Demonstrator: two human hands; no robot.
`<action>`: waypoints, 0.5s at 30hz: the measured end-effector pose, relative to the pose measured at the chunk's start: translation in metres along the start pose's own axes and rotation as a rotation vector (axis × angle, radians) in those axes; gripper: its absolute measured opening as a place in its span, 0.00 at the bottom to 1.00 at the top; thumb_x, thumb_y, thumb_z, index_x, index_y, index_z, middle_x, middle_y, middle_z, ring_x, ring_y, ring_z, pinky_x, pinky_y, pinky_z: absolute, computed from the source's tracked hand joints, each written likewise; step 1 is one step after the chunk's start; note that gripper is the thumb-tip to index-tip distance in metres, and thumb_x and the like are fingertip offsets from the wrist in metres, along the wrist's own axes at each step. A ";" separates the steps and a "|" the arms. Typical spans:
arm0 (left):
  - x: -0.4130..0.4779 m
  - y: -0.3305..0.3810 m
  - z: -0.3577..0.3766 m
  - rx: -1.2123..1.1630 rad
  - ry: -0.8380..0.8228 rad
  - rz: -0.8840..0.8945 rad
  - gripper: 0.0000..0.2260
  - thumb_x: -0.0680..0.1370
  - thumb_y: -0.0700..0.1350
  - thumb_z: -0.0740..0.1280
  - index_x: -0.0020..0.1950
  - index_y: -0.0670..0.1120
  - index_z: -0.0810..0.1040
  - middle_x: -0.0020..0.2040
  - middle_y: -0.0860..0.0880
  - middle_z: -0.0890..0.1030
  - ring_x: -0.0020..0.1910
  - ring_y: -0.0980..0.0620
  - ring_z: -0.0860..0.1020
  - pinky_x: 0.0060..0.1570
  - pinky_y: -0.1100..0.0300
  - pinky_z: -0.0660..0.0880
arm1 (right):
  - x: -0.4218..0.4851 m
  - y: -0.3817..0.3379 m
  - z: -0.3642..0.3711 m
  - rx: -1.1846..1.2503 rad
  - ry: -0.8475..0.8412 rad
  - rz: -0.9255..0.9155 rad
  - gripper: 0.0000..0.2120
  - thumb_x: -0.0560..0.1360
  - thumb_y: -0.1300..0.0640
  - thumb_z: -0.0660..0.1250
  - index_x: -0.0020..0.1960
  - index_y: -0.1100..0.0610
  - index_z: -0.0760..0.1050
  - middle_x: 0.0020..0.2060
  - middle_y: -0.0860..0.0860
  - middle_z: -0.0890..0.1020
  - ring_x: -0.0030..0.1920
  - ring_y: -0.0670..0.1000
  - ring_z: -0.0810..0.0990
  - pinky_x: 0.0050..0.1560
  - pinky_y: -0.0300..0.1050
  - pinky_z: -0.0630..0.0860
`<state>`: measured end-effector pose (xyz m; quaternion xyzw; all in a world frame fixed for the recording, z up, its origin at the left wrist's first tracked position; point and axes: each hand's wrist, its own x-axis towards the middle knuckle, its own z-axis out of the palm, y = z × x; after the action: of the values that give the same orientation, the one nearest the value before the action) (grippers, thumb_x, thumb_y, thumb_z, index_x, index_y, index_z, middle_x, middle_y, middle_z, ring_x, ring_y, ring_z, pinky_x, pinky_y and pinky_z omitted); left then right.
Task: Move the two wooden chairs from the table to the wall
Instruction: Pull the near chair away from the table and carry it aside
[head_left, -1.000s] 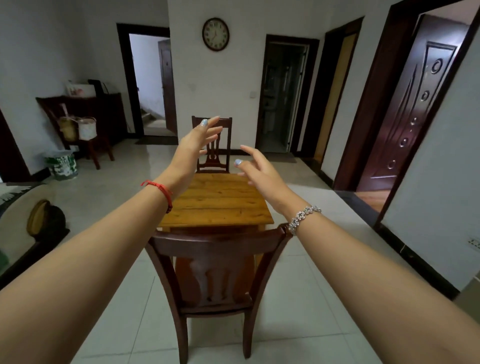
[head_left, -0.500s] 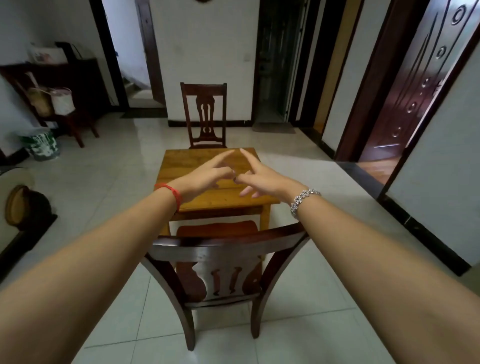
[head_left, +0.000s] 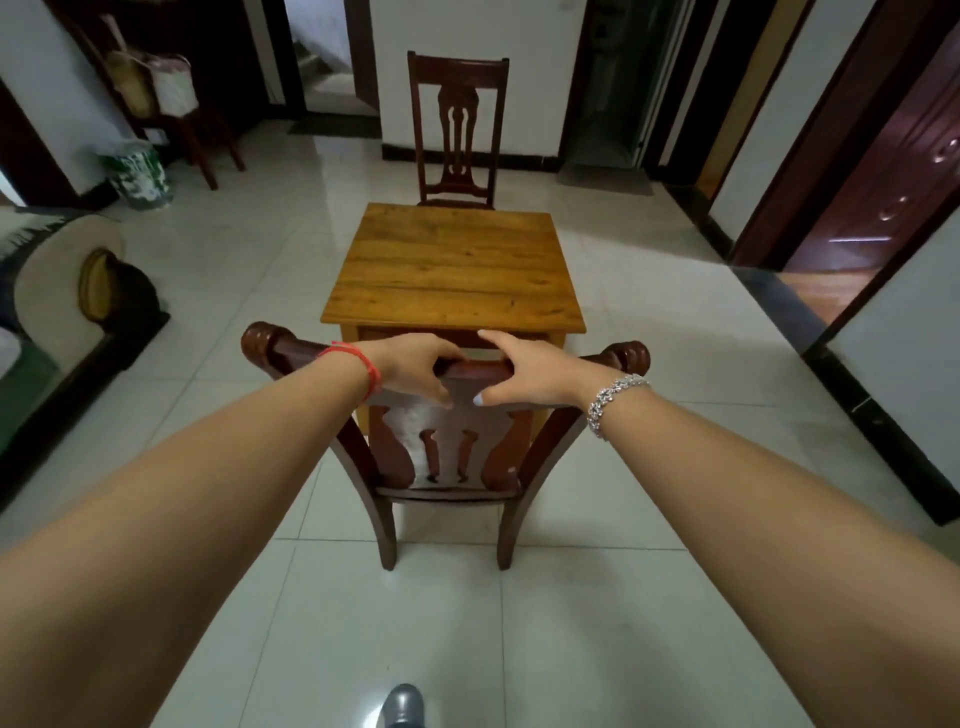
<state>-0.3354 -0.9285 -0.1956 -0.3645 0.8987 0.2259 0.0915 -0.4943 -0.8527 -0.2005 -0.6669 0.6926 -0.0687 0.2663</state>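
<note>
While both hands grip, near chair (head_left: 447, 447) sits btwn.

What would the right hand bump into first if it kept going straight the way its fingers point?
Probably the left hand: the right hand grips the near chair's top rail, fingers aimed left along it, and the two almost touch there. Depth is hard to judge.
</note>
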 end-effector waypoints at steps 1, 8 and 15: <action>0.001 0.000 0.002 0.043 0.018 -0.003 0.21 0.71 0.44 0.70 0.64 0.45 0.72 0.56 0.46 0.78 0.51 0.47 0.75 0.50 0.55 0.71 | 0.000 0.000 0.001 -0.039 0.008 -0.010 0.40 0.69 0.45 0.68 0.74 0.48 0.50 0.68 0.55 0.70 0.66 0.57 0.69 0.66 0.55 0.66; 0.000 -0.025 0.006 0.283 0.145 -0.077 0.11 0.70 0.46 0.69 0.51 0.49 0.75 0.43 0.49 0.77 0.41 0.49 0.73 0.39 0.56 0.71 | 0.002 -0.001 0.000 -0.301 0.032 -0.069 0.29 0.70 0.51 0.69 0.69 0.53 0.63 0.62 0.53 0.75 0.62 0.56 0.73 0.57 0.50 0.68; 0.003 -0.043 -0.003 0.324 0.005 -0.099 0.14 0.68 0.43 0.71 0.52 0.48 0.77 0.42 0.48 0.78 0.40 0.49 0.75 0.40 0.57 0.73 | 0.016 0.004 -0.004 -0.350 0.001 -0.049 0.26 0.69 0.56 0.70 0.65 0.54 0.69 0.58 0.53 0.77 0.55 0.56 0.76 0.52 0.52 0.77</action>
<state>-0.3078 -0.9588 -0.2082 -0.3896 0.9045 0.0722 0.1578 -0.4994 -0.8686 -0.2033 -0.7196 0.6778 0.0464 0.1439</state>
